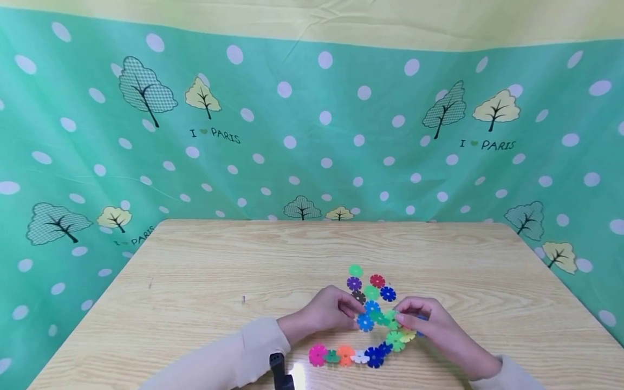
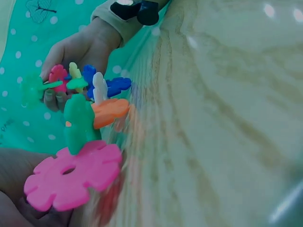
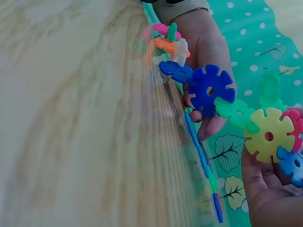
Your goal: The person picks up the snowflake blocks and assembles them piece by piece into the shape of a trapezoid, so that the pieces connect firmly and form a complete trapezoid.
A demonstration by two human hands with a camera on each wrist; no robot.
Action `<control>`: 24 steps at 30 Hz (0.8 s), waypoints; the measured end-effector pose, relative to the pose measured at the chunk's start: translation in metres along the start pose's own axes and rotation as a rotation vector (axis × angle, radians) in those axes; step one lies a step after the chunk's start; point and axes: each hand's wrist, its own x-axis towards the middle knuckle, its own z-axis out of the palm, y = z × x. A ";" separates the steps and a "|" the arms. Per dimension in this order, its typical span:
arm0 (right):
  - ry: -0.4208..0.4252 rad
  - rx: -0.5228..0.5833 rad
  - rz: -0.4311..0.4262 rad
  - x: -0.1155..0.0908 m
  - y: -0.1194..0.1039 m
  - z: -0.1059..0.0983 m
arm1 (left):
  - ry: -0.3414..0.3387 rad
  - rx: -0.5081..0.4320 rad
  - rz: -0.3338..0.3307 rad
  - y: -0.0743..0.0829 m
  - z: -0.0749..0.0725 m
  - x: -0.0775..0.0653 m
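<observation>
The right hand (image 1: 436, 327) pinches a light green disc (image 1: 392, 318) between thumb and fingers, at the far right end of a chain (image 1: 374, 357) of slotted discs. The chain curves over the near part of the table (image 1: 195, 281): from a pink disc (image 1: 318, 356) at its left end it runs right through a green disc (image 1: 332, 356), an orange disc (image 1: 345, 356), a white disc (image 1: 361, 356) and two dark blue discs (image 1: 385, 348), then bends away to a bright green disc (image 1: 395, 340) and a yellow disc (image 1: 407, 336). In the right wrist view, a red disc (image 3: 293, 124) and a blue disc (image 3: 289, 163) sit beside the yellow one at the right hand's fingers.

The left hand (image 1: 327, 310) is bent, its fingertips beside two light blue discs (image 1: 365, 322); whether its grip is closed on one cannot be told.

Farther back, other discs lie on the table: a lime disc (image 1: 356, 270), purple disc (image 1: 354, 283), red one (image 1: 377, 280), brown disc (image 1: 358, 296) and navy disc (image 1: 388, 294). A green dotted cloth (image 1: 292, 124) hangs behind the table.
</observation>
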 end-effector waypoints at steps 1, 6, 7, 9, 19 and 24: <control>-0.001 0.001 -0.005 0.000 0.000 0.000 | 0.005 0.021 0.012 -0.001 0.001 0.001; -0.002 -0.011 -0.014 -0.001 -0.001 0.000 | 0.026 0.089 0.043 -0.001 0.005 0.003; 0.002 -0.016 -0.008 -0.001 -0.002 0.000 | 0.028 0.096 0.046 -0.001 0.006 0.003; 0.010 -0.030 0.005 -0.001 -0.002 0.000 | 0.030 0.103 0.047 0.000 0.006 0.003; 0.044 -0.095 0.032 0.000 -0.001 0.002 | -0.005 0.127 0.051 0.002 0.005 0.004; 0.049 -0.097 0.035 0.000 -0.002 0.001 | -0.068 0.154 0.061 0.003 0.002 0.004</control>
